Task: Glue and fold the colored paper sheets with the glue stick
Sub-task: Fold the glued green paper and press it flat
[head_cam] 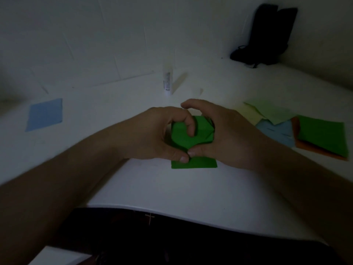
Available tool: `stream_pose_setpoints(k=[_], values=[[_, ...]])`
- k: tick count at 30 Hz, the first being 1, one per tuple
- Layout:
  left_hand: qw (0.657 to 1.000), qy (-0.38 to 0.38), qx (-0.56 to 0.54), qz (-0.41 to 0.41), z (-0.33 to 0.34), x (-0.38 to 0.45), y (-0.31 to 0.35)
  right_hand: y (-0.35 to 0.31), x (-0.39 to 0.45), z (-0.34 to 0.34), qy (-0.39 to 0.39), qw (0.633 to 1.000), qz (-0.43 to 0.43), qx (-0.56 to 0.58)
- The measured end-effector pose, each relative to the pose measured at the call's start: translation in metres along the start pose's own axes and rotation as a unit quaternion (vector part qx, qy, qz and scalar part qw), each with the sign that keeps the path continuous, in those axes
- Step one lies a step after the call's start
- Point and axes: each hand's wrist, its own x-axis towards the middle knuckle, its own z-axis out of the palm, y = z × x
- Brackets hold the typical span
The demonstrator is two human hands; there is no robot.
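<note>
Folding the green sheet (193,138) at worktop (191,190) centre: I see left hand (152,134) fingers curled pressing its flap, right hand (225,134) cupping it, thumbs pinching the crease, likely setting glue. One glue stick (166,81) upright at 12 o'clock. One blue sheet (44,114) at 10, roughly five-sheet pile (305,131) at 3.

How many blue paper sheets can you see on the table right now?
2. One blue sheet lies alone at the far left of the table. Another blue sheet sits in the pile on the right, partly under the light green sheet. The pile may hide more.
</note>
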Motion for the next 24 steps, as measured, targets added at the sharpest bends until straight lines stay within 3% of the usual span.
stream_pose_setpoints(k=[7,15,24], values=[[1.0,-0.002,-0.001,0.005,-0.006,-0.004,-0.001,0.008,-0.004,-0.01,-0.029,0.999,0.008,-0.012],[1.0,0.017,0.008,0.01,-0.004,-0.001,-0.004,0.002,0.002,0.003,-0.007,1.0,0.0,0.024],[0.999,0.035,0.018,0.007,0.0,0.002,-0.004,0.003,0.004,0.001,-0.012,1.0,-0.007,-0.013]])
